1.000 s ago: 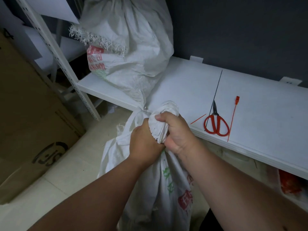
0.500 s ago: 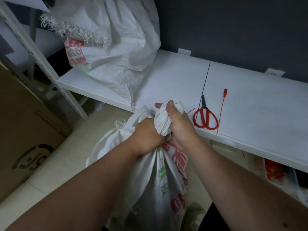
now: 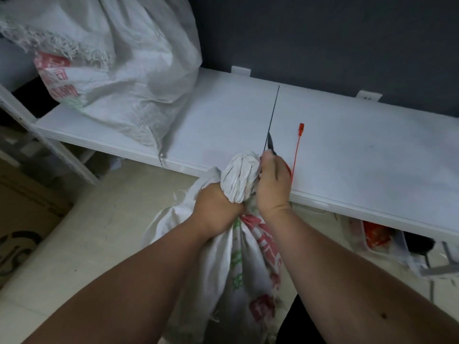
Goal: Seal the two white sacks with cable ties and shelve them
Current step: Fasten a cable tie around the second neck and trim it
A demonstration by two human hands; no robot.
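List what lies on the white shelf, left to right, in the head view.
Sack → black cable tie → scissors, partly hidden by the right hand → red cable tie.

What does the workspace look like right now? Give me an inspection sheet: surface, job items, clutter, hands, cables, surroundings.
Surface: white shelf board, mostly bare on the right.
Job's things: one white sack lies on the shelf's left end; second sack stands on the floor, its neck bunched and twisted, no tie on it yet. Red cable tie and black cable tie lie on the shelf.
Clutter: scissors, mostly hidden behind the right hand.
Hands: left hand and right hand both grip the neck.
Cables: nothing seen.
Surroundings: dark wall, cardboard box at left, tiled floor.
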